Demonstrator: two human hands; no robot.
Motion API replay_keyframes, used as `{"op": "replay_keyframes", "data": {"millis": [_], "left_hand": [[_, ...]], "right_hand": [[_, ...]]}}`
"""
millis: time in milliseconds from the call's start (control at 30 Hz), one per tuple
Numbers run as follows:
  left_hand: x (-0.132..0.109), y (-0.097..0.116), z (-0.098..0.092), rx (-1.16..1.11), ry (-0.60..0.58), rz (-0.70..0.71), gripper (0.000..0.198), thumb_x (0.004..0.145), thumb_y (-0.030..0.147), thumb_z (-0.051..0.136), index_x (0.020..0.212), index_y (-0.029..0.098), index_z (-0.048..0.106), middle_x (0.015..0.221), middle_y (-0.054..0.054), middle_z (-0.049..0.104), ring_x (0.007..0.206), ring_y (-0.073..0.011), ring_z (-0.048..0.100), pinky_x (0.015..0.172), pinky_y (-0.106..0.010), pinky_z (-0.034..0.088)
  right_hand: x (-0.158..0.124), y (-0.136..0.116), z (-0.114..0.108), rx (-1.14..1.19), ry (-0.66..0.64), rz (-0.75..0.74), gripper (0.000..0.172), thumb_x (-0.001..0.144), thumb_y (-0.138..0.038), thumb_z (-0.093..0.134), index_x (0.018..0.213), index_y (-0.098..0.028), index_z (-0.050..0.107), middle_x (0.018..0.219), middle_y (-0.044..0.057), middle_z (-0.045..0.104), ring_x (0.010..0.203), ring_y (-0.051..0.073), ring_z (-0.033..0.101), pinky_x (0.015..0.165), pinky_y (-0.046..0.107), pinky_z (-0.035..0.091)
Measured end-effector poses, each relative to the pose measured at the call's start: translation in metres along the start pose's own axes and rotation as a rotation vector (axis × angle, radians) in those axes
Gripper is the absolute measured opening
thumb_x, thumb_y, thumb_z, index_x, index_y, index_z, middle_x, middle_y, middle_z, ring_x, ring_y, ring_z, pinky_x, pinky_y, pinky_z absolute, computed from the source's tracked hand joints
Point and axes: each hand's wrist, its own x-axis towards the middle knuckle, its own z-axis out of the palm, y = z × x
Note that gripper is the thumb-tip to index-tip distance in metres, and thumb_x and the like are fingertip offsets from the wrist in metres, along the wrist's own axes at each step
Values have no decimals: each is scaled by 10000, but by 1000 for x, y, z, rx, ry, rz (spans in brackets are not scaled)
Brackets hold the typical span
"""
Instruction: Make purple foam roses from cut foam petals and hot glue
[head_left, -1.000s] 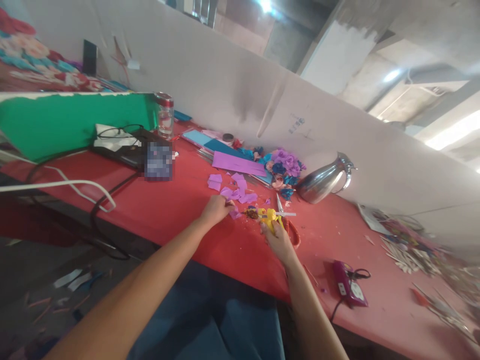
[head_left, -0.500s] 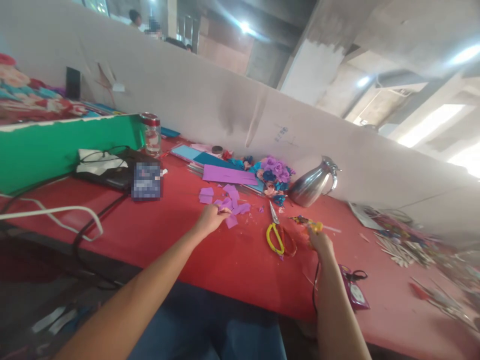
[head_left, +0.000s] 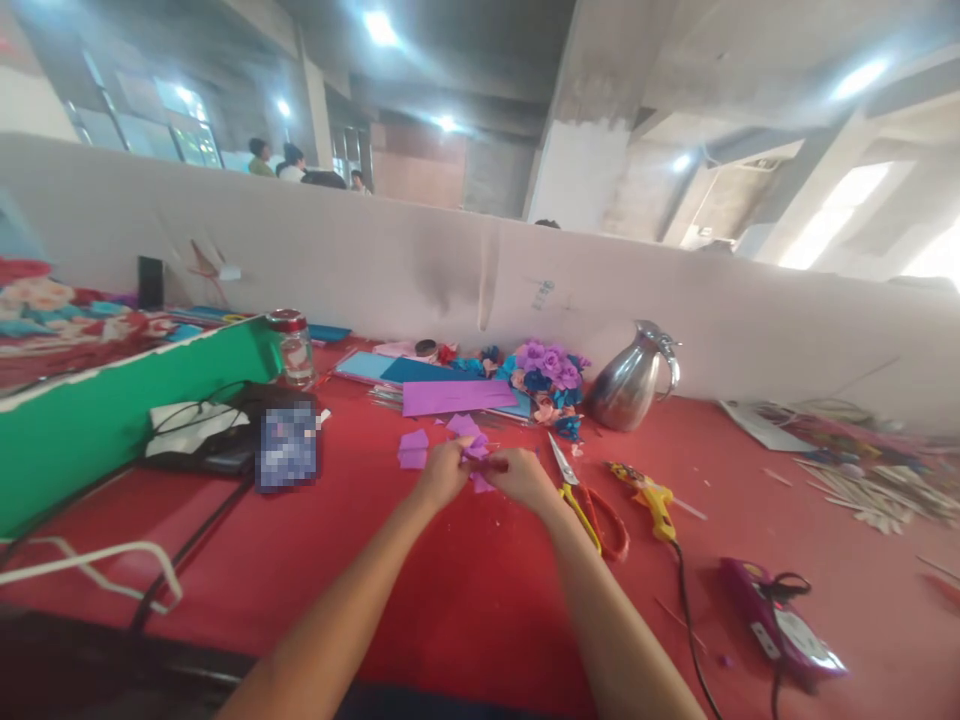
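My left hand point(head_left: 447, 472) and my right hand point(head_left: 523, 478) meet over the middle of the red table, fingers pinched together. A small piece of purple paper point(head_left: 474, 455) is between their fingertips, partly hidden by them. Cut purple pieces point(head_left: 412, 450) lie just beyond and to the left. To the right of my right hand, scissors point(head_left: 576, 490) with one yellow and one red handle rest with blades slightly apart. Farther right, a yellow glue gun point(head_left: 656, 505) lies on the table, its cord running toward the front.
Behind the hands lie a purple paper sheet point(head_left: 454, 398), blue sheets and a bunch of paper flowers point(head_left: 551, 370). A steel jug point(head_left: 628, 385) stands at back right, a glass jar point(head_left: 296, 355) at back left. A magenta power strip point(head_left: 780, 620) sits front right; a green board point(head_left: 135, 425) edges the left.
My right hand has let go of the glue gun, which now lies on the table, and has moved left to join my left hand at the purple paper. The view has shifted.
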Motion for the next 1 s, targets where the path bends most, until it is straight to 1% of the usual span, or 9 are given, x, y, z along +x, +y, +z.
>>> {"op": "replay_keyframes", "data": {"millis": [100, 167, 233, 300, 400, 567, 667, 800, 1000], "left_hand": [[-3, -7, 0, -86, 77, -29, 210, 765, 390, 604, 791, 182, 601, 580, 30, 502, 582, -154, 488, 589, -257, 371], [-4, -10, -1, -195, 150, -50, 240, 765, 411, 612, 832, 181, 593, 627, 31, 502, 602, -143, 481, 621, -258, 384], [-6, -10, -2, -332, 196, -67, 265, 790, 434, 590, 858, 179, 607, 713, 9, 543, 656, -141, 496, 676, -264, 403], [-7, -7, -3, -472, 202, -95, 294, 804, 462, 579, 860, 179, 637, 801, -13, 582, 708, -138, 508, 721, -265, 412], [-9, -2, 1, -681, 183, -179, 317, 761, 487, 637, 817, 177, 666, 792, -7, 592, 715, -124, 509, 736, -252, 421], [-13, 5, 8, -969, 139, -343, 380, 594, 482, 788, 751, 157, 670, 751, -9, 618, 709, -114, 545, 721, -250, 457], [-15, 10, 8, -1030, 110, -405, 381, 547, 445, 828, 730, 148, 672, 761, -21, 646, 698, -110, 563, 702, -250, 471], [-15, 12, 10, -1075, 108, -397, 331, 506, 350, 861, 686, 153, 666, 756, -16, 676, 708, -123, 601, 764, -293, 492], [-15, 9, 18, -949, 173, -380, 273, 523, 336, 834, 703, 159, 729, 755, -34, 716, 746, -152, 634, 833, -321, 476]], "right_hand": [[-2, 12, -4, -82, 17, 13, 167, 647, -209, 613, 490, -218, 670, 431, -19, 518, 474, 143, 475, 498, 266, 296], [-3, 17, -11, -79, 87, 79, 176, 666, -272, 605, 532, -207, 698, 454, -15, 546, 497, 150, 501, 510, 268, 314], [-2, 19, -18, 19, 174, 160, 222, 682, -363, 602, 619, -199, 737, 522, -8, 612, 546, 161, 542, 551, 271, 362], [-1, 19, -22, 197, 252, 217, 289, 671, -437, 618, 709, -188, 759, 612, 5, 669, 599, 163, 569, 601, 274, 401], [0, 17, -22, 432, 328, 284, 336, 609, -477, 681, 688, -157, 748, 612, 23, 668, 585, 143, 553, 598, 264, 408], [-2, 13, -17, 609, 388, 338, 348, 565, -465, 732, 696, -143, 751, 631, 40, 679, 592, 133, 558, 589, 254, 415], [-3, 11, -15, 559, 402, 329, 329, 603, -442, 708, 741, -150, 768, 678, 45, 708, 636, 149, 586, 604, 255, 422], [-4, 9, -11, 454, 403, 267, 305, 658, -405, 676, 808, -160, 778, 785, 42, 746, 727, 177, 625, 669, 261, 441], [-8, 10, -7, 303, 398, 233, 331, 733, -427, 618, 824, -149, 775, 756, 28, 741, 700, 190, 638, 654, 262, 438]]}}
